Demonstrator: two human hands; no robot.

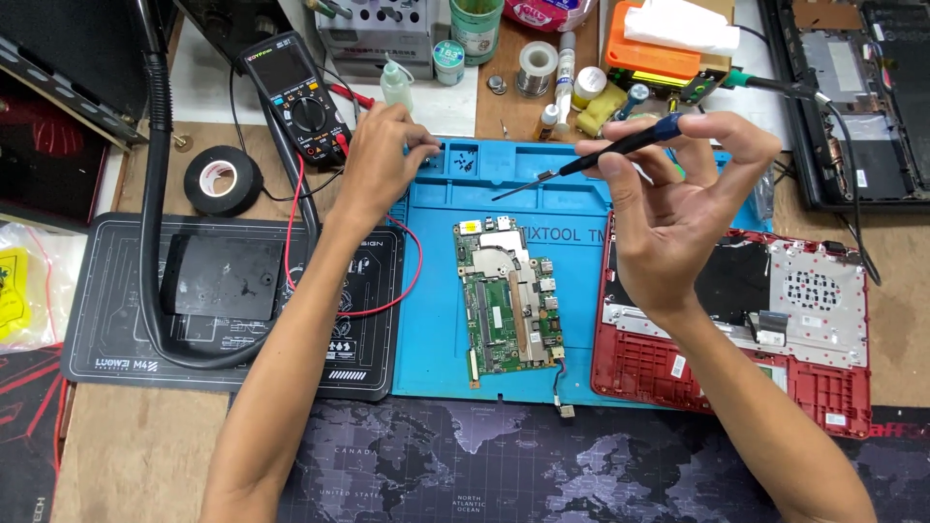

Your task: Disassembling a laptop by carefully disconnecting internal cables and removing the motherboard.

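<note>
Right hand: raised above the bench, palm toward the camera, fingers pinched around a slim dark-blue screwdriver. Tool lies nearly level, tip pointing left and slightly down, hanging over the upper part of the blue work mat. Tip touches nothing that can be made out.

Left hand: stretched forward to the mat's top left corner, fingertips curled down into the small moulded compartments along the mat's upper rim. Whether it grips anything there cannot be told; the fingers hide it. The two hands are well apart, the screwdriver tip between them.

On the mat, below the screwdriver: a green circuit board lying flat, long side running away from the camera, with a short cable trailing off its lower right corner.

Right of the board, overlapping the mat's right edge: a red laptop shell, opened up, inner side up, partly behind the right forearm.

Left of the left hand: a black multimeter lying tilted, its red lead looping across a dark mat that carries a black square plate. A roll of black tape sits just beside the meter. A black flexible hose runs down the left side.

Far edge of bench: small bottles, a solder spool, an orange box. Top right: another opened black laptop base.

Near edge: a desk pad printed with a world map.
</note>
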